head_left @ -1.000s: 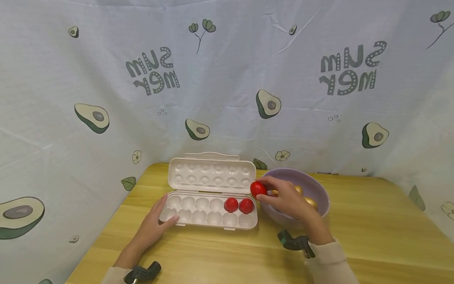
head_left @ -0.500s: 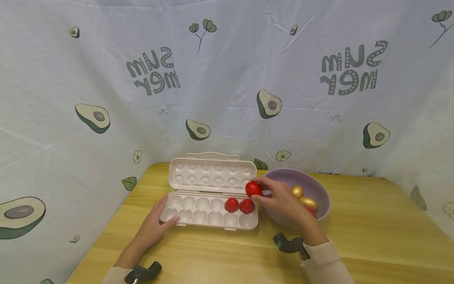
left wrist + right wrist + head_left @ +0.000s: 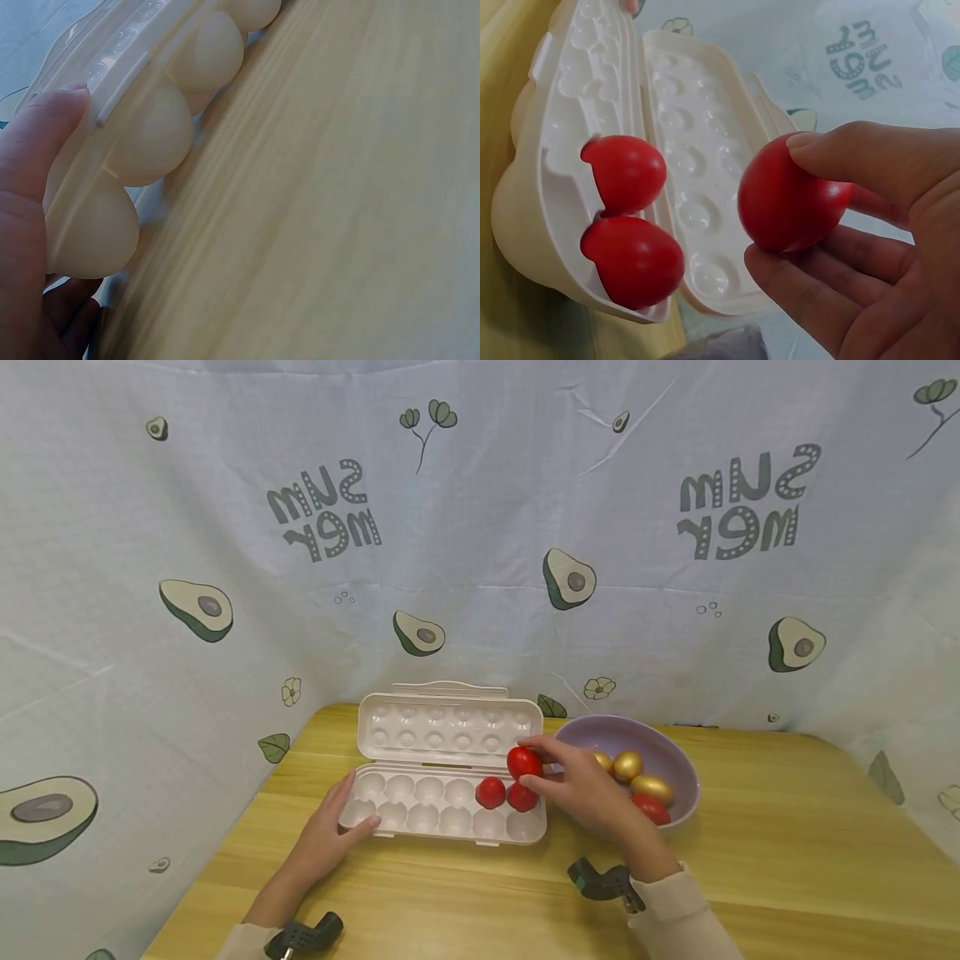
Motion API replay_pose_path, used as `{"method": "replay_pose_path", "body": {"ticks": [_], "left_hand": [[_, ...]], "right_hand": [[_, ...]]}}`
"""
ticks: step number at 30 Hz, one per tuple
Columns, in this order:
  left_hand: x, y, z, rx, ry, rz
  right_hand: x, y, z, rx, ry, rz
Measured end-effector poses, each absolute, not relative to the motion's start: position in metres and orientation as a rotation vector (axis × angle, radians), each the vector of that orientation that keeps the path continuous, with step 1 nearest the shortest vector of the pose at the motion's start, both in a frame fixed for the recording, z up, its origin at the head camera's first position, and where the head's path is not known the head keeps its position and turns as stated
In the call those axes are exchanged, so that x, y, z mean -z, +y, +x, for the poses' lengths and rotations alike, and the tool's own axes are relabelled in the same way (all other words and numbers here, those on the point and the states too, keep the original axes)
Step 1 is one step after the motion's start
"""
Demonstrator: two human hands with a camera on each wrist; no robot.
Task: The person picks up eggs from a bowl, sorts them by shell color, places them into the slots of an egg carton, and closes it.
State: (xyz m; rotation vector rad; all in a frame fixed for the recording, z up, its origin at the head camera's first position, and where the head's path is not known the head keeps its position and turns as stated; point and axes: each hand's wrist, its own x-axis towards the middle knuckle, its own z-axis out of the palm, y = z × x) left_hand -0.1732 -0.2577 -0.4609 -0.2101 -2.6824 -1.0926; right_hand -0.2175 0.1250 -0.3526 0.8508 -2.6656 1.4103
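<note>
A cream plastic egg carton [image 3: 442, 837] stands on the table with its lid [image 3: 450, 727] tipped back. Two red eggs, one [image 3: 491, 792] beside the other [image 3: 522, 798], sit in the back row at its right end. In my right hand [image 3: 588, 781] I pinch another red egg [image 3: 791, 199] between thumb and fingers, above the right end of the carton. My left hand [image 3: 322, 839] grips the carton's left end; in the left wrist view the thumb [image 3: 49, 135] lies over the rim and some fingers [image 3: 71, 319] are tucked below the cups.
A purple bowl [image 3: 686, 781] stands close to the carton's right side. It holds several gold eggs [image 3: 627, 766] and a red egg [image 3: 650, 808]. An avocado-printed cloth [image 3: 480, 527] hangs behind the wooden table [image 3: 450, 902].
My right hand has carried the red egg left from beside the bowl to above the carton's right end. More of the bowl's eggs now show. The left hand stays in place.
</note>
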Motion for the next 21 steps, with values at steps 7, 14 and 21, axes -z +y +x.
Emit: {"method": "replay_pose_path", "body": {"ticks": [7,14,21], "left_hand": [[0.459,-0.258,-0.172,1.078,-2.689,-0.207],[0.458,-0.259,-0.171,1.074,-2.694,-0.200],[0.460,-0.258,-0.172,1.075,-2.693,-0.210]], "right_hand": [[0.355,0.114,-0.217,-1.404,-2.556,0.936],[0.358,0.100,-0.218,-1.432,-2.526,0.985],[0.360,0.092,-0.219,-1.473,-2.531,0.979]]}}
